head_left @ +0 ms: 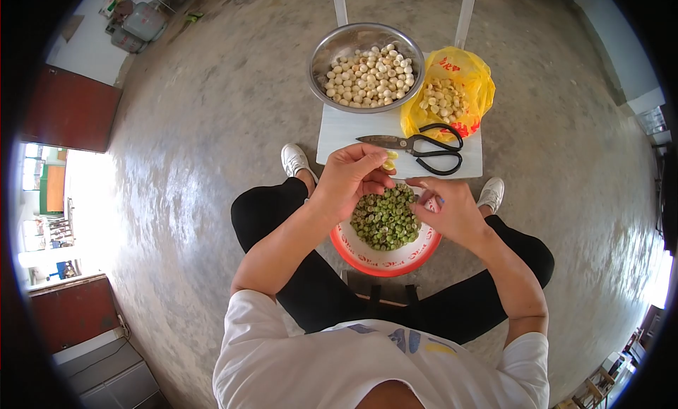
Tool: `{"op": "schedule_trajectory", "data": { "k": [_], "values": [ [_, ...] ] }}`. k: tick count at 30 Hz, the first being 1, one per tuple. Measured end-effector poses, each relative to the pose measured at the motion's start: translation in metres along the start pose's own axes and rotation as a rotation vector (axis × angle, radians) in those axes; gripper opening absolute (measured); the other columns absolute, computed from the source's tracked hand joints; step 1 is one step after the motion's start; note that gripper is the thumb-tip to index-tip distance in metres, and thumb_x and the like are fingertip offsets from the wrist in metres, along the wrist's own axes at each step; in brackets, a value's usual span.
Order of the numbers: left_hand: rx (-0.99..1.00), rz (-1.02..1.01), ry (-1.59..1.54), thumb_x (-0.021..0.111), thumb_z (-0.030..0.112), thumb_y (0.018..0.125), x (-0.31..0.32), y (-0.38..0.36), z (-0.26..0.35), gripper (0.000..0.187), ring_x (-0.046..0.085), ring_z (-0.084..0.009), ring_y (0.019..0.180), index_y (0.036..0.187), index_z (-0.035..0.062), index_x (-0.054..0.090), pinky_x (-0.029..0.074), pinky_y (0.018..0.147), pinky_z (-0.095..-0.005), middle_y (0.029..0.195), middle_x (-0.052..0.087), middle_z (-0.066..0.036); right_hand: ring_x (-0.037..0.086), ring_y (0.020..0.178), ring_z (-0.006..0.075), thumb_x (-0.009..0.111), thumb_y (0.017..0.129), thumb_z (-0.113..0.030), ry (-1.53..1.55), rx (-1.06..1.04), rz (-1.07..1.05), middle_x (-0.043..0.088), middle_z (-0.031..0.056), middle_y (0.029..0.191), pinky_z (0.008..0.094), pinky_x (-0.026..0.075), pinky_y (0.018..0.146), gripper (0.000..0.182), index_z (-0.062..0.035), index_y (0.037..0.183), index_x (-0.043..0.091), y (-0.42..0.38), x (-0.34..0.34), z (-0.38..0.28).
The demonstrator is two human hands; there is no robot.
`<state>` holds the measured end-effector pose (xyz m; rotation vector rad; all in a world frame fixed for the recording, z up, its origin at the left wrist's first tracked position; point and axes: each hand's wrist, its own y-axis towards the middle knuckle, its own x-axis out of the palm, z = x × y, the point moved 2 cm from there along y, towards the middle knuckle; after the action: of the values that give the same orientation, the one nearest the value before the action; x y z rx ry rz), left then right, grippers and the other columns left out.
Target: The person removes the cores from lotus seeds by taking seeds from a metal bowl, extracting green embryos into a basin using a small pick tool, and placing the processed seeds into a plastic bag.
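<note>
My left hand (353, 175) pinches a pale yellow-green split piece (390, 160), like a seed or its peel, between thumb and forefinger. Facing it, my right hand (452, 208) has its forefinger stretched toward the left hand and its thumb apart, with nothing visible between them. Both hands are over a white basin with a red rim (395, 269), which holds many small green round seeds (387, 222), some brownish. Beyond the hands, black-handled scissors (409, 145) lie with their blades pointing left.
A white stool (339, 137) bears the scissors, a steel bowl (317, 81) of round whitish seeds (371, 77), and an open yellow plastic bag (480, 91) holding pale pieces (443, 98). My knees flank the basin. Gas cylinders (145, 21) stand far left on the concrete floor.
</note>
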<state>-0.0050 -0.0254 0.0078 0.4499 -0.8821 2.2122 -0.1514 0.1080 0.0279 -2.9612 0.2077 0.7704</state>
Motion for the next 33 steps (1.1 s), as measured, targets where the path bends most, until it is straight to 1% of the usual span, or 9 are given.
{"op": "schedule_trajectory", "data": {
  "k": [3,6,9,11,14,17,28,32,33],
  "values": [
    [-0.046,0.045,-0.003,0.061,0.012,0.088,-0.008,0.002,-0.003,0.010,0.064,-0.0157,0.063,0.091,0.0023,0.061,0.049,0.051,-0.0219,0.079,0.065,-0.012,0.063,0.071,0.0269,0.062,0.077,-0.004,-0.055,0.299,-0.146,0.063,0.0127,0.078,0.0340,0.052,0.064,0.030,-0.0039,0.107,0.062,0.001,-0.005,0.009],
    [-0.026,0.058,0.008,0.061,0.012,0.088,-0.016,0.003,-0.006,0.010,0.063,-0.0158,0.063,0.092,0.0021,0.061,0.049,0.053,-0.0221,0.079,0.065,-0.012,0.062,0.067,0.0262,0.063,0.077,-0.004,-0.129,-0.191,0.069,0.064,0.0112,0.085,0.0334,0.053,0.065,0.033,-0.0045,0.110,0.061,0.003,0.002,0.007],
    [-0.002,0.091,0.070,0.059,0.010,0.088,-0.023,0.006,-0.007,0.009,0.063,-0.0160,0.065,0.092,0.0014,0.060,0.050,0.056,-0.0230,0.080,0.065,-0.012,0.063,0.075,0.0238,0.061,0.075,-0.003,-0.532,-0.164,-0.035,0.063,0.0083,0.099,0.0328,0.053,0.068,0.036,-0.0064,0.111,0.061,-0.002,-0.005,-0.009],
    [0.041,0.066,0.068,0.061,0.013,0.088,-0.024,0.012,-0.014,0.011,0.063,-0.0139,0.065,0.091,0.0020,0.060,0.051,0.056,-0.0230,0.078,0.064,-0.009,0.062,0.088,0.0240,0.060,0.073,-0.004,-0.606,-0.536,0.039,0.060,0.0068,0.110,0.0321,0.053,0.072,0.039,-0.0083,0.111,0.060,0.002,-0.020,-0.049],
    [0.065,0.040,0.045,0.061,0.011,0.088,-0.008,0.004,-0.008,0.011,0.061,-0.0107,0.064,0.091,0.0009,0.060,0.051,0.055,-0.0221,0.077,0.064,-0.006,0.061,0.098,0.0252,0.063,0.070,-0.010,-0.428,-0.874,0.117,0.063,0.0068,0.110,0.0334,0.051,0.082,0.039,-0.0094,0.109,0.064,0.007,-0.032,-0.100],
    [0.039,-0.028,0.000,0.061,0.010,0.088,0.016,-0.011,0.001,0.010,0.061,-0.0106,0.065,0.092,0.0006,0.060,0.051,0.055,-0.0221,0.078,0.064,-0.006,0.061,0.097,0.0251,0.063,0.070,-0.009,-0.401,-1.006,0.109,0.063,0.0068,0.109,0.0333,0.051,0.081,0.039,-0.0095,0.109,0.064,0.013,-0.031,-0.135],
    [-0.238,-0.338,-0.038,0.061,0.007,0.088,0.059,-0.098,0.005,0.009,0.062,-0.0101,0.065,0.092,-0.0006,0.060,0.051,0.054,-0.0220,0.079,0.064,-0.006,0.062,0.092,0.0248,0.063,0.071,-0.008,-0.505,-0.974,0.091,0.064,0.0069,0.106,0.0328,0.051,0.078,0.041,-0.0099,0.111,0.063,0.024,-0.017,-0.152],
    [-0.267,-0.512,0.336,0.060,0.003,0.088,0.095,-0.149,0.033,0.009,0.062,-0.0090,0.067,0.094,-0.0033,0.061,0.050,0.053,-0.0214,0.082,0.065,-0.007,0.062,0.091,0.0247,0.063,0.071,-0.008,-0.536,-0.938,0.106,0.064,0.0069,0.105,0.0326,0.051,0.077,0.041,-0.0101,0.112,0.063,0.016,-0.028,-0.145],
    [-0.213,-0.622,0.338,0.060,0.002,0.088,0.098,-0.153,0.037,0.011,0.064,-0.0155,0.073,0.096,-0.0049,0.061,0.051,0.057,-0.0240,0.087,0.064,-0.012,0.062,0.090,0.0247,0.063,0.071,-0.008,-0.543,-0.934,0.108,0.064,0.0070,0.104,0.0325,0.051,0.076,0.041,-0.0101,0.112,0.063,0.018,-0.030,-0.145]
  ]
}}
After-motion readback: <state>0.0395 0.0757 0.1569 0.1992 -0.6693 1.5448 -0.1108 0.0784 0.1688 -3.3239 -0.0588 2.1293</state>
